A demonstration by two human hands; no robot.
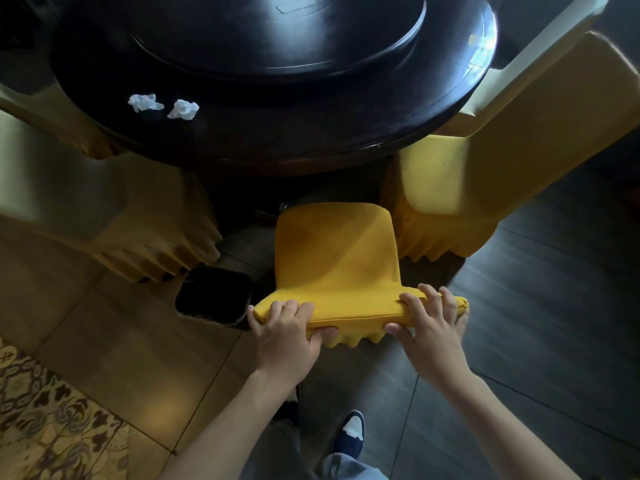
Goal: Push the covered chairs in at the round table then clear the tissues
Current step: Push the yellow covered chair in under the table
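A chair in a yellow cover (pixel 337 258) stands just in front of me, its seat end pointing under the dark round table (pixel 346 109). My left hand (pixel 287 327) grips the left end of its top rail. My right hand (pixel 427 323) grips the right end of the same rail. Two crumpled white tissues lie on the table's near left edge: one (pixel 144 102) further left, the other (pixel 183 109) beside it. A dark raised turntable (pixel 277 32) fills the table's middle.
Another yellow-covered chair (pixel 114 202) stands at the left of the table and one (pixel 485 161) at the right, both close to mine. A black square bin (pixel 214 296) sits on the floor by my left hand. My shoe (pixel 351 431) is below.
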